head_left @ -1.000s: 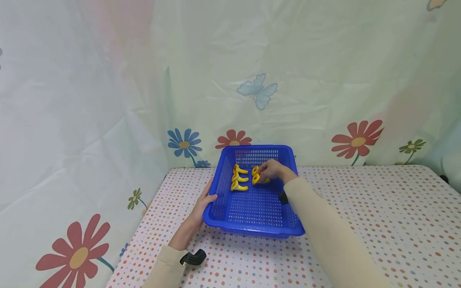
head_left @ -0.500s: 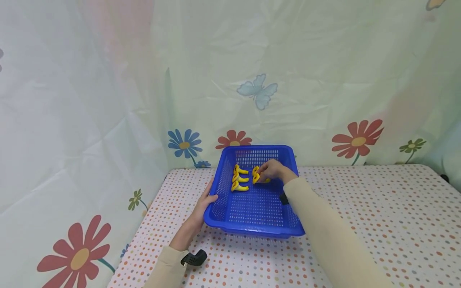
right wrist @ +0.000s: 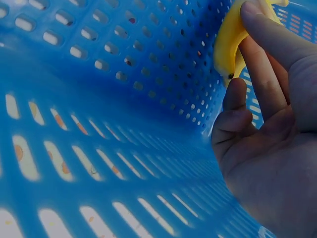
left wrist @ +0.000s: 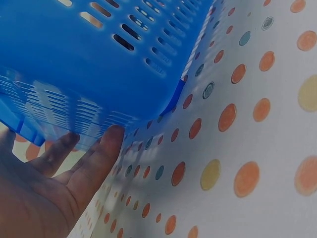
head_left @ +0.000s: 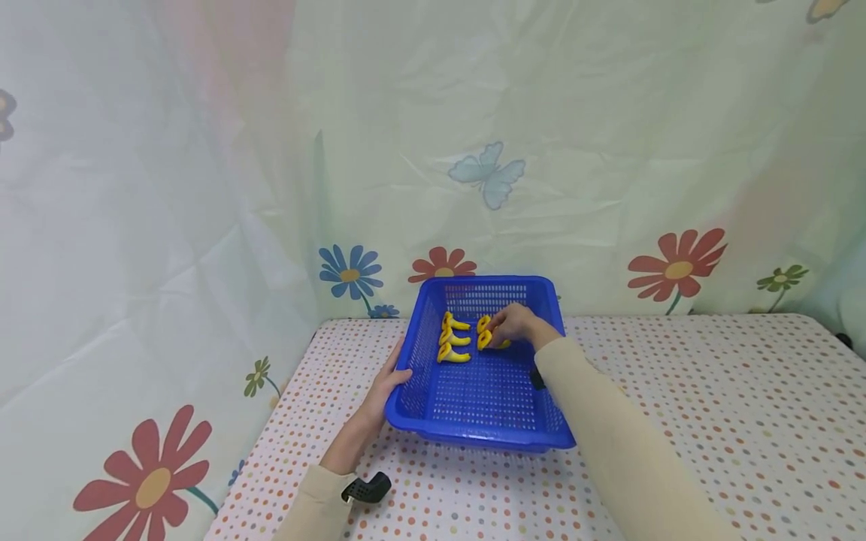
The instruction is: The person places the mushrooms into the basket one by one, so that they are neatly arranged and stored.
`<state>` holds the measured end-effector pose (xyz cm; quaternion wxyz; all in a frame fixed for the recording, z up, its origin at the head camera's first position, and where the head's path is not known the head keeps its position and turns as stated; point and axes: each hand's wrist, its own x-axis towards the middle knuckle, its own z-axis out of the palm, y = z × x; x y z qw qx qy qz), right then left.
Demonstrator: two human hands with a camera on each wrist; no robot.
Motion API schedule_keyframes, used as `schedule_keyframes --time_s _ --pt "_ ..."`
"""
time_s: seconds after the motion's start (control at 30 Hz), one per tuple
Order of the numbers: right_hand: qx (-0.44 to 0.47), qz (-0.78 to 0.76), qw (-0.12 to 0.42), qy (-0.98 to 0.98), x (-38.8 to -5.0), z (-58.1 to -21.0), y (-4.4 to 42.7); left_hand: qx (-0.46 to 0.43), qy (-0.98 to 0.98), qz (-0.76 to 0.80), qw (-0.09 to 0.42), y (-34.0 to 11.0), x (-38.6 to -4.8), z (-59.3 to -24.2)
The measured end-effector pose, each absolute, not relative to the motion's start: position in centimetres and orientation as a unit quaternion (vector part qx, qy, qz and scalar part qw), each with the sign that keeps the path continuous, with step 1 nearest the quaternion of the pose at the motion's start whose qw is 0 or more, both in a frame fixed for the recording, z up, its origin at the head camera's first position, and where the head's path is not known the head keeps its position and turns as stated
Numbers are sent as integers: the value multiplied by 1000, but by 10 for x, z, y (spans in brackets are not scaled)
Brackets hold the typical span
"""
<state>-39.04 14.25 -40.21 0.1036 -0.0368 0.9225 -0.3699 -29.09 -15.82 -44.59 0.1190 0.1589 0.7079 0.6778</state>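
Observation:
A blue plastic basket (head_left: 473,433) with slotted walls stands on the table. Three yellow toy bananas with opened peels lie in a column at its left, the nearest toy banana (head_left: 456,356) pointing right. Farther right, my right hand (head_left: 514,323) pinches another toy banana (right wrist: 230,44) between thumb and fingers, and partly hides it. One more toy banana (head_left: 483,323) shows just behind that one. Outside the basket, my left hand (head_left: 382,387) rests against its left wall with fingers fairly straight; the left wrist view shows the fingertips (left wrist: 114,135) at the slotted side.
A dotted cloth (head_left: 690,391) covers the table. Behind it hangs a pale curtain (head_left: 575,150) printed with flowers and a butterfly. The basket's raised walls surround the right hand. Dark wrist-worn devices sit on both sleeves.
The head view has shifted slightly, so everything appears a little lower and to the right. Both hands and the toy bananas keep nearly the same places in relation to the basket.

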Motion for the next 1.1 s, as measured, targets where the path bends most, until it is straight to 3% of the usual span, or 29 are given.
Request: schedule_keyframes --time_s 1.1 --pt "-35 -354 91 930 -391 -407 141 168 703 681 118 -158 -291 -446"
